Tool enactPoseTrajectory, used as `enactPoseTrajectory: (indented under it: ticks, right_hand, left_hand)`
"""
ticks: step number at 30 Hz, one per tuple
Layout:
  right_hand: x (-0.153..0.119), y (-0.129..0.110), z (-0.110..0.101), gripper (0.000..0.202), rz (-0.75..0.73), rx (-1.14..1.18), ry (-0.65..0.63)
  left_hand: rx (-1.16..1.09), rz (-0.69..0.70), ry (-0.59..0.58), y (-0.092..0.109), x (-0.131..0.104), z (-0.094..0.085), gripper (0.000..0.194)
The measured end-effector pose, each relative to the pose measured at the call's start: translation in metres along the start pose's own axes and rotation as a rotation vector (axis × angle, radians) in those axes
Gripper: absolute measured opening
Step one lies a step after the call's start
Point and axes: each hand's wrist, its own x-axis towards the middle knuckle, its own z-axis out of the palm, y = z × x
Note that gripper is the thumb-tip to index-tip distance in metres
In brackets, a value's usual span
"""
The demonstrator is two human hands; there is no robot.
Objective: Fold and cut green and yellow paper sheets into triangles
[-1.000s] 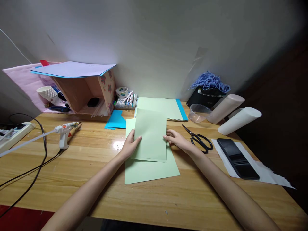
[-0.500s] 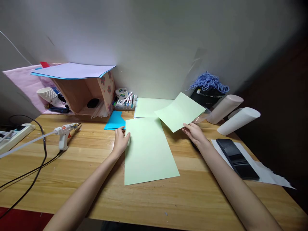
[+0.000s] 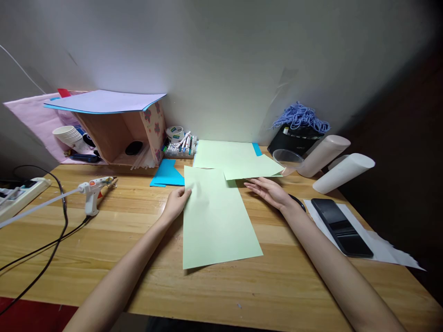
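A long pale green sheet of paper [image 3: 218, 226] lies at the centre of the table. My left hand [image 3: 176, 203] pinches its left edge, thumb on top and the other fingers tucked out of sight beneath. Close to the near edge of a smaller pale green sheet [image 3: 256, 168] is my right hand [image 3: 272, 192], palm partly up and fingers stretched out, not gripping. Whether those fingertips still touch the paper I cannot tell. That smaller sheet partly overlaps another pale green sheet [image 3: 218, 154] by the wall.
Blue paper pieces [image 3: 168, 174] lie left of the sheets. A glue gun [image 3: 92, 193] with a cable stands further left, before a pink box [image 3: 154, 127]. Markers [image 3: 183, 145] sit behind. On the right are a clear bowl [image 3: 288, 159], white rolls [image 3: 342, 173] and a black phone [image 3: 341, 228].
The smaller green sheet has come down towards the back sheet, and my right hand's fingers have opened from it. The long sheet has shifted slightly right with my left hand.
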Motion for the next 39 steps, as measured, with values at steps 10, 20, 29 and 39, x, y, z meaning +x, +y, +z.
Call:
enactPoseTrajectory:
  ticks: [10,20,29,39]
  right_hand:
    - [-0.002,-0.008,-0.002,0.020,0.181,-0.160,-0.092]
    - [-0.040,-0.020,0.051,0.047,0.425,-0.386,-0.646]
    - [-0.034,-0.011,0.052,0.051,0.096,-0.334,-0.201]
    - [-0.026,-0.027,0.007,0.054,0.239,-0.426,-0.302]
  left_hand:
    - [-0.390,0.162,0.360,0.020,0.012,-0.031,0.024]
    - [-0.653,0.189,0.406,0.012,0.017,-0.024,0.022]
    - [-0.479,0.041,0.077,0.008,-0.009,0.018,0.040]
    - [-0.655,-0.264,0.012,0.007,0.020,-0.032,0.051]
